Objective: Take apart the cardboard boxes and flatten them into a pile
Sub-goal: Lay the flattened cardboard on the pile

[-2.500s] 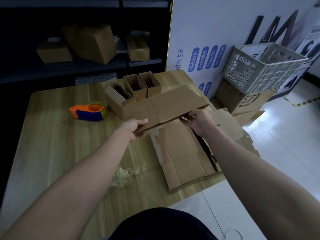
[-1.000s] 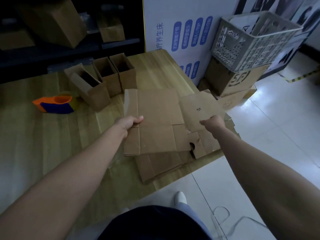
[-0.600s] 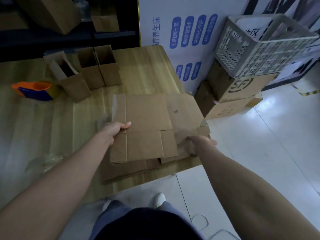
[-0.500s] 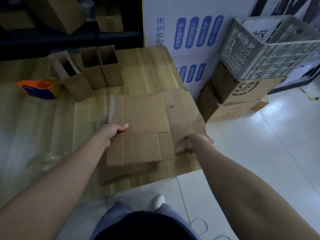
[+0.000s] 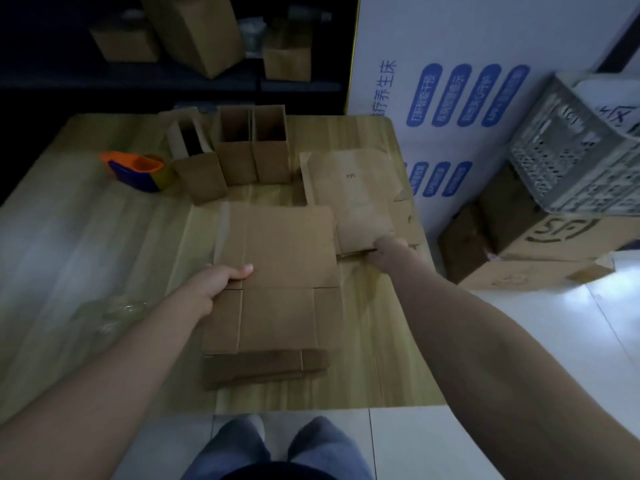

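Note:
A flattened cardboard box lies on top of a pile of flat cardboard on the wooden table. My left hand grips its left edge, thumb on top. My right hand pinches the near edge of a second flat sheet that lies further right and back. Three small upright open boxes stand in a row at the back of the table.
An orange and blue tape dispenser sits at the back left. Crumpled clear tape lies to the left. Right of the table stand stacked cartons under a grey crate, before a white board. Dark shelves hold more boxes.
The flattened box came down from my hands onto the pile. My right hand let go of its right side and took the edge of the sheet to the right. The view shifted left.

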Motion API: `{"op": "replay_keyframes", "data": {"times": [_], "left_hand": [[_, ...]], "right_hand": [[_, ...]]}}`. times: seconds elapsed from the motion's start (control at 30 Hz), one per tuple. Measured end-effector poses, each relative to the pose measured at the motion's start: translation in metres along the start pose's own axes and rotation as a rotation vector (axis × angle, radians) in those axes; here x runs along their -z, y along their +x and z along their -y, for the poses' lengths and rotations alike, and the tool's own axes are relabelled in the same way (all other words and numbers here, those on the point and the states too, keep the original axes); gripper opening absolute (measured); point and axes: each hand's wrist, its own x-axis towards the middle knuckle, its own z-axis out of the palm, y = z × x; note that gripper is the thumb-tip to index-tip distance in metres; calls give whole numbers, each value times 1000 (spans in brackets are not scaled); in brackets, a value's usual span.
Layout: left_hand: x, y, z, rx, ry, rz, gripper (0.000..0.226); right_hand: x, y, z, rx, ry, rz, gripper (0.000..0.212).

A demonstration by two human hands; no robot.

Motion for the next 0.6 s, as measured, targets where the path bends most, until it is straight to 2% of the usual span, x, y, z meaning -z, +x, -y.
{"op": "replay_keyframes", "data": {"times": [0.03, 0.07, 0.13, 0.2, 0.27, 0.33, 0.4, 0.5, 0.6], "left_hand": [[0, 0, -1, -1, -5, 4, 76], [-2, 0, -1, 5, -10, 16, 79], [-8, 1, -2, 19, -15, 44, 83], [-21, -5, -5, 29, -8, 83, 79], [-40, -15, -6, 46, 30, 145, 76], [-62, -26, -5, 73, 101, 237, 68], [-85, -38, -1, 80, 227, 337, 60], [-118, -51, 8, 22, 510, 444, 49], [-142, -56, 19, -144, 893, 446, 39]], "right_hand": [[-5, 3, 8, -133, 120, 105, 41], [-9, -2, 10, -114, 91, 191, 40], [-7, -13, 13, -120, -124, 284, 43], [2, -25, 12, -133, -291, 450, 54], [13, -34, 13, -129, -396, 540, 56], [32, -37, 7, -88, -571, 446, 45], [57, -35, -5, -98, -735, 311, 46], [97, -29, -25, -170, -753, 203, 52], [118, -20, -44, -116, -771, 53, 58]]}}
